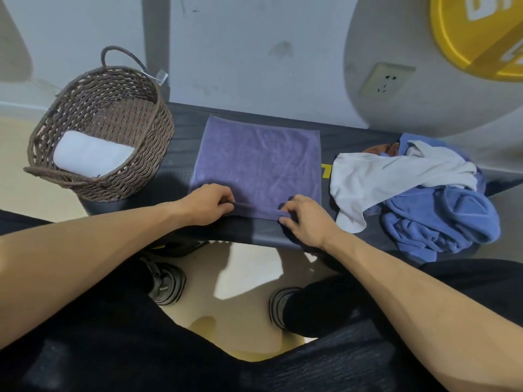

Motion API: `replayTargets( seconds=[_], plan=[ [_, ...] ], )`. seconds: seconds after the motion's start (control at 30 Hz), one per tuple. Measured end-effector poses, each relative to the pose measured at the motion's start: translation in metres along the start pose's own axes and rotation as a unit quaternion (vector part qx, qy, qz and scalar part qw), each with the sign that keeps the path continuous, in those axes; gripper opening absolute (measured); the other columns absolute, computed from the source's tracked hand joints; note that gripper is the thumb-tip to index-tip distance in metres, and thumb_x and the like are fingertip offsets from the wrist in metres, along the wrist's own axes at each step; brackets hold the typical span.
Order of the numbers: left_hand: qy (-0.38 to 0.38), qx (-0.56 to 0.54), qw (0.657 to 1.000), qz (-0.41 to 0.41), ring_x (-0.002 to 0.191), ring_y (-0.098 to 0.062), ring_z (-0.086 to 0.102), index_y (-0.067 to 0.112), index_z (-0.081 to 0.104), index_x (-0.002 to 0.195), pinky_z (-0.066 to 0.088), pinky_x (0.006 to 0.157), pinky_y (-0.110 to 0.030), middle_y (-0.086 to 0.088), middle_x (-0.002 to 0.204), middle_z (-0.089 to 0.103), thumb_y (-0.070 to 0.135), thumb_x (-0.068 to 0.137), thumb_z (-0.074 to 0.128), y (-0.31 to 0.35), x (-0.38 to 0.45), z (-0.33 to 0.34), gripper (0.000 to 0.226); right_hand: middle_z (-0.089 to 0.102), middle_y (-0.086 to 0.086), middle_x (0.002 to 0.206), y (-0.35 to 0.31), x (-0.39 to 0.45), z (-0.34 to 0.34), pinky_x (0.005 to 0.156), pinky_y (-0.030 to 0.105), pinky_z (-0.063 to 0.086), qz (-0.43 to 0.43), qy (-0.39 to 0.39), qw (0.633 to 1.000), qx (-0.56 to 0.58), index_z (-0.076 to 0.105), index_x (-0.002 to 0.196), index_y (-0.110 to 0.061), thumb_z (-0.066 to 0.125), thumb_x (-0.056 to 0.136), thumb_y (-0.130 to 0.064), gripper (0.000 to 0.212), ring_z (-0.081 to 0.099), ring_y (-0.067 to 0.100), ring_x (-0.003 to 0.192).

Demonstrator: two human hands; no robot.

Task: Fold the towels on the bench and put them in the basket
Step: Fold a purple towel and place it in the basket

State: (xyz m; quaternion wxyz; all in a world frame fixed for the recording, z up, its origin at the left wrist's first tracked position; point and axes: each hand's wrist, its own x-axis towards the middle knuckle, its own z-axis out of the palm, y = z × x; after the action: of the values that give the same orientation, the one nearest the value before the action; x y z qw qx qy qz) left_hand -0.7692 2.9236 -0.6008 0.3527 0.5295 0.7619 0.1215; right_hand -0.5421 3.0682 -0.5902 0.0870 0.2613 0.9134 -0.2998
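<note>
**Near edge pinched, roll just starting: watch for skew and slip**

Surface: dark bench along the wall, narrow front to back. The purple towel lies flat across it, far edge near the wall, near edge at the front lip. Little spare room, so a tug toward the body could likely drag the cloth off the front.

Pile: white and blue towels heaped loose at the right, just beside the purple one. A wide sweep of the right arm could catch the white flap and pull it over.

Basket: wicker, at the left end, one white rolled towel already inside. It sits near the end of the surface; a knock might tip it.

Left hand: fingers curled, pinching the near hem toward the left corner.

Right hand: fingers clamped on the near hem at the right corner, a small turn of cloth under them.

Risk, as judged: hands advancing unevenly would give a crooked fold.
</note>
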Motion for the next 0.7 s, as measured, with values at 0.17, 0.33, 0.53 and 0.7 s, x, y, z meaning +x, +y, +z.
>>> replayTargets(
  seconds=[0.17, 0.33, 0.53, 0.7],
  plan=[
    [-0.061, 0.1, 0.993, 0.022, 0.069, -0.003, 0.056, 0.034, 0.055, 0.083, 0.039, 0.058, -0.02, 0.013, 0.077, 0.06, 0.036, 0.075, 0.078, -0.012, -0.005, -0.014, 0.024, 0.066, 0.0, 0.082, 0.01, 0.003, -0.014, 0.07, 0.029, 0.044, 0.057, 0.003, 0.995, 0.088, 0.065, 0.086, -0.016, 0.059, 0.098, -0.026, 0.017, 0.06, 0.02, 0.079],
    [-0.008, 0.137, 0.99, -0.011, 0.067, -0.008, 0.056, 0.037, 0.055, 0.065, 0.04, 0.061, -0.028, 0.015, 0.07, 0.057, 0.028, 0.073, 0.083, -0.029, -0.01, -0.027, 0.03, 0.067, 0.003, 0.076, 0.021, 0.001, -0.024, 0.064, 0.026, 0.038, 0.053, -0.023, 0.997, 0.057, 0.066, 0.083, -0.012, 0.061, 0.096, -0.038, 0.03, 0.058, 0.018, 0.07],
    [-0.049, 0.106, 0.993, 0.014, 0.065, 0.001, 0.057, 0.037, 0.059, 0.067, 0.037, 0.059, -0.02, 0.018, 0.066, 0.061, 0.032, 0.077, 0.08, -0.033, -0.015, -0.049, 0.024, 0.071, 0.002, 0.083, 0.021, -0.001, -0.045, 0.07, 0.032, 0.052, 0.074, -0.154, 0.985, 0.029, 0.07, 0.089, -0.015, 0.087, 0.068, -0.046, 0.041, 0.063, 0.017, 0.075],
    [-0.146, 0.093, 0.984, -0.03, 0.054, 0.002, 0.056, 0.03, 0.061, 0.065, 0.039, 0.054, -0.018, 0.019, 0.058, 0.062, 0.032, 0.078, 0.08, -0.039, -0.018, -0.053, 0.022, 0.066, 0.006, 0.069, 0.018, -0.007, -0.047, 0.069, 0.033, 0.049, 0.078, -0.199, 0.977, -0.003, 0.072, 0.072, -0.009, 0.078, 0.078, -0.03, 0.023, 0.057, 0.018, 0.065]
  ],
)
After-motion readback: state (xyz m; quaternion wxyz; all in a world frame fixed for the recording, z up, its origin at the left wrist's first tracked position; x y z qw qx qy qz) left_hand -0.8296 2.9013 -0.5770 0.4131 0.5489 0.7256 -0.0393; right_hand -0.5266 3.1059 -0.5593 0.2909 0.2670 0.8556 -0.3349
